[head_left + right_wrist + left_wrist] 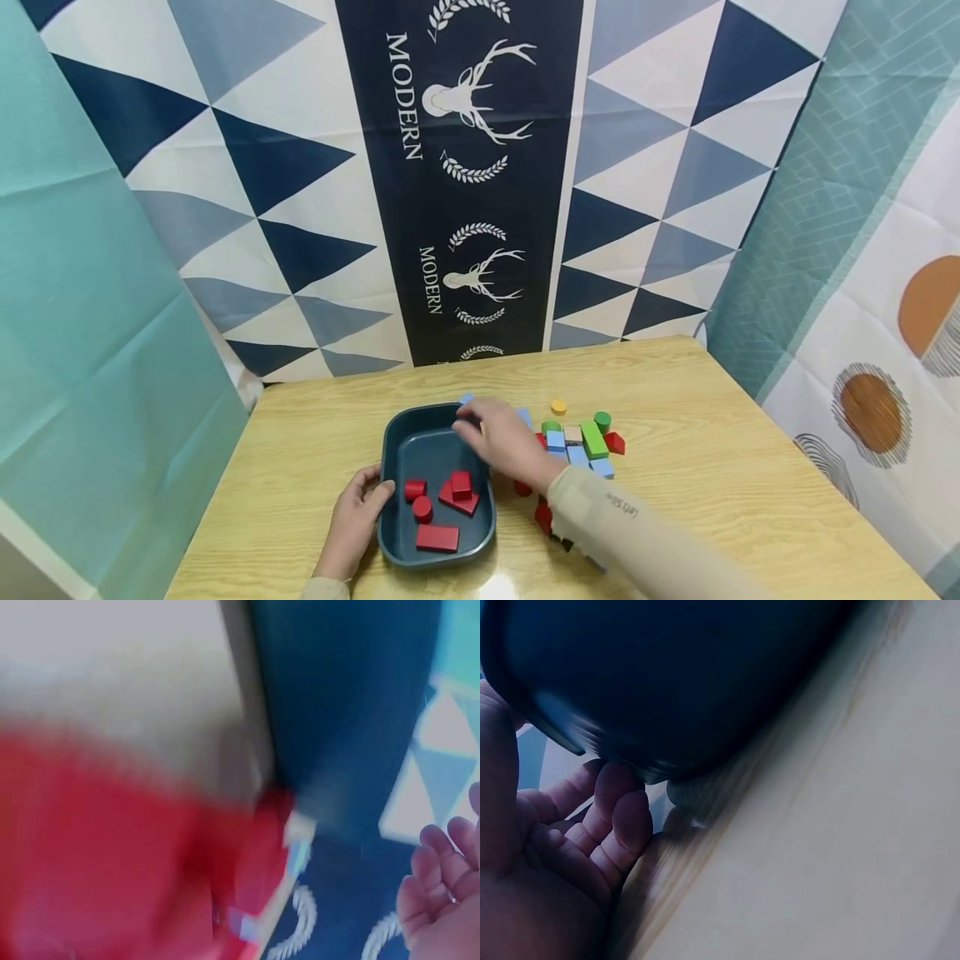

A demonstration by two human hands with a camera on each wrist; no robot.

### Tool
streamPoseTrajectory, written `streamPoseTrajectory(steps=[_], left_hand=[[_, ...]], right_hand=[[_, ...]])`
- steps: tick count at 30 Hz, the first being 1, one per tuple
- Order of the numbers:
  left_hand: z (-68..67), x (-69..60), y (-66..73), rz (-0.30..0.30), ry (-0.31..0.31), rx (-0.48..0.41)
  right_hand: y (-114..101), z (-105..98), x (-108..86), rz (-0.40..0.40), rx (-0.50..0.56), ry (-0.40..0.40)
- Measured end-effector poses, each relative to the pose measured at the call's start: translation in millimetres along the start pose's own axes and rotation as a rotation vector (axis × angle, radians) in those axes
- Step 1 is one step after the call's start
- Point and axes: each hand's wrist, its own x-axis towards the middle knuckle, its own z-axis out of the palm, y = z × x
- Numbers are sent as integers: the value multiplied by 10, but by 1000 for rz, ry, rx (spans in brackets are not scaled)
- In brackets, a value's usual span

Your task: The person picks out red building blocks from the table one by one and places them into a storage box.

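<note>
A dark blue plastic bin (427, 454) stands on the wooden table. My left hand (356, 512) grips its left rim, thumb over the edge and fingers outside; the left wrist view shows the fingertips (634, 817) under the bin's edge. Inside lie a red block (437, 537), two red cylinders (422, 509) and a red triangular block (467, 505) with a small red block (461, 483) on it. Over the bin's right rim hovers my right hand (510, 442), fingers loosely bent. In the right wrist view, nothing shows in its fingers (427, 870).
Right of the bin lies a loose group of toy blocks: a green block (594, 439), several blue blocks (555, 440), red pieces (615, 442), a green cylinder (602, 421) and a yellow disc (558, 407). My right forearm covers part of them. A patterned curtain (480, 183) hangs behind the table.
</note>
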Motion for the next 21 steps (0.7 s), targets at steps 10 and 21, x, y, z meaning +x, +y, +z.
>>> streamPoseTrajectory(steps=[10,21], left_hand=[[-10,-18,46,-10,-49,-11],[23,-8,28,15,-23,-47]], right_hand=[[395,-350,-35,96,-114,-167],[374,-5,-177,-252,-434,-190]])
